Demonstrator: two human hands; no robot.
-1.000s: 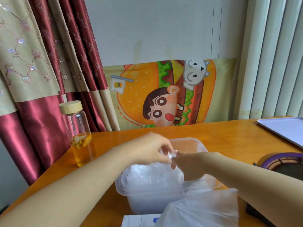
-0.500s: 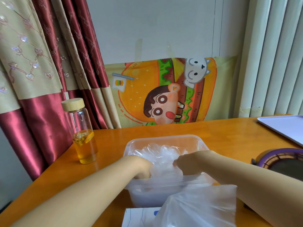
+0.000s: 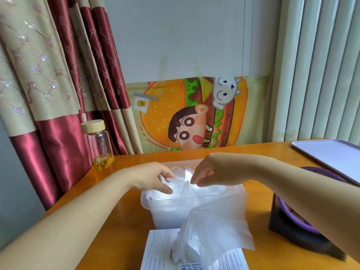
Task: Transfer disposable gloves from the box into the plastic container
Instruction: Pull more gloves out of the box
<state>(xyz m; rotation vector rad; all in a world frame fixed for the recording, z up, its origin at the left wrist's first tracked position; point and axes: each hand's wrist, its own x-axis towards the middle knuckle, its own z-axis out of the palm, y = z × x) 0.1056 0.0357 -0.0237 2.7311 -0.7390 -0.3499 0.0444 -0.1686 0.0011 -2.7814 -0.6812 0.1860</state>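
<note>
Thin translucent disposable gloves (image 3: 187, 191) heap the clear plastic container (image 3: 165, 215); fingers of left hand (image 3: 152, 178) and right hand (image 3: 214, 172) pinch them. White cardboard box (image 3: 155, 248), just before the container, holds more, so the transfer seems unfinished.

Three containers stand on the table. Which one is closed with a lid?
The glass bottle at the left: it wears a pale wooden cap. The plastic container is open and holds gloves; a glove sticks out of the box.
</note>
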